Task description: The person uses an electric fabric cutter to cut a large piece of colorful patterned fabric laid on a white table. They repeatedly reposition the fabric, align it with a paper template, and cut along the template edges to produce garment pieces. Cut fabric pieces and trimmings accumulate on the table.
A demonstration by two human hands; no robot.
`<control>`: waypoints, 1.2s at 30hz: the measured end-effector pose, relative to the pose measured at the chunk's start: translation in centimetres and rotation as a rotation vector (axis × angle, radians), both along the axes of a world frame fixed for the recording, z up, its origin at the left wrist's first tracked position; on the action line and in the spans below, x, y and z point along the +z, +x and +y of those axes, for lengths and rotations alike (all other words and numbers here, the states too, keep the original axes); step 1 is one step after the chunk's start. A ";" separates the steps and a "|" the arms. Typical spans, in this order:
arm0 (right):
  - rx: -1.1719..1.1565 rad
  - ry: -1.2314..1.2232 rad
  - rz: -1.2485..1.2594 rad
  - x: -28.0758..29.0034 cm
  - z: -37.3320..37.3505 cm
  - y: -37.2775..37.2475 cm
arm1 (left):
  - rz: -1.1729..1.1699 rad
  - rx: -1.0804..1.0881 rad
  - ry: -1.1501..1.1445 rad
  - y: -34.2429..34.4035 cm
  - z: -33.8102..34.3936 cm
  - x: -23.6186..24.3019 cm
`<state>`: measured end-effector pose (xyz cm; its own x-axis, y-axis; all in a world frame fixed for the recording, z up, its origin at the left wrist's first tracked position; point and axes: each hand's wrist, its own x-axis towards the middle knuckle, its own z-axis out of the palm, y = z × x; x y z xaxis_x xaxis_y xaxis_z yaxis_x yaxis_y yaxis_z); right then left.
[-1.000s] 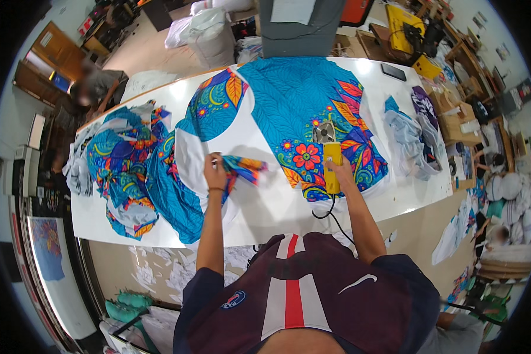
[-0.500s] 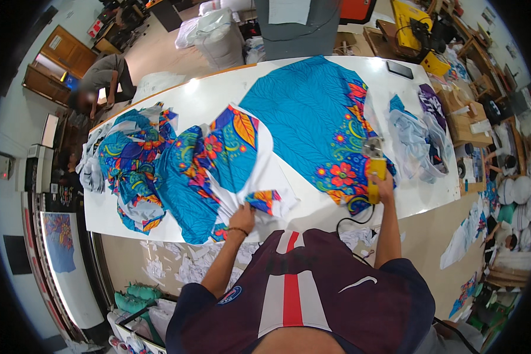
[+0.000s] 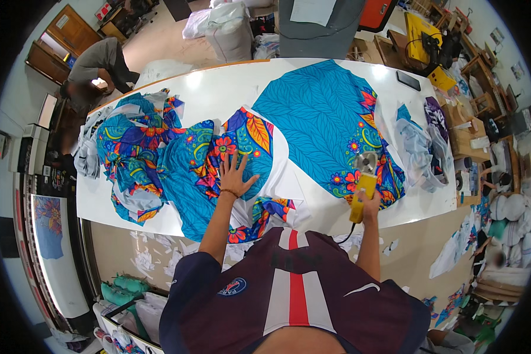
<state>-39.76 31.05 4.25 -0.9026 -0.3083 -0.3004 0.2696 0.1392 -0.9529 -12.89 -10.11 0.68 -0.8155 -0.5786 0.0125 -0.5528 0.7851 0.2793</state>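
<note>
Your left hand (image 3: 236, 176) no longer pinches—it lies spread on teal floral-print cloth (image 3: 256, 138), probably flattening it; your right hand (image 3: 369, 206) grips the yellow metal-headed cutter (image 3: 363, 191).

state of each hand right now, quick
Left hand: open, palm down on the patterned fabric.
Right hand: closed, holding the yellow handheld tool.

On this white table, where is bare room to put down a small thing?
Bare tabletop: far side, between the left heap and the large teal panel; also beside the black phone. Crowded: under the left hand, where cloths overlap. Over the panel, the right hand holds a yellow tool.
</note>
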 end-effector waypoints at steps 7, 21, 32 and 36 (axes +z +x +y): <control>0.196 0.151 0.024 0.5 -1.2 5.9 | -0.071 0.232 -0.080 -0.3 3.9 -0.4; 0.390 0.559 0.199 2.1 -4.7 10.1 | 0.273 -0.311 0.145 -3.0 13.5 -3.2; 0.572 1.000 0.410 4.8 -11.4 11.4 | 0.593 -0.106 0.125 1.0 8.5 -1.7; 0.601 0.983 0.437 4.5 -14.3 10.7 | 0.578 -0.113 0.137 1.2 8.7 -2.9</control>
<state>-29.04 16.76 8.77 -0.7784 -0.5225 -0.3481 -0.3998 0.8400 -0.3668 -11.66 -1.41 -2.25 -0.7553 -0.5169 0.4030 -0.1970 0.7655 0.6126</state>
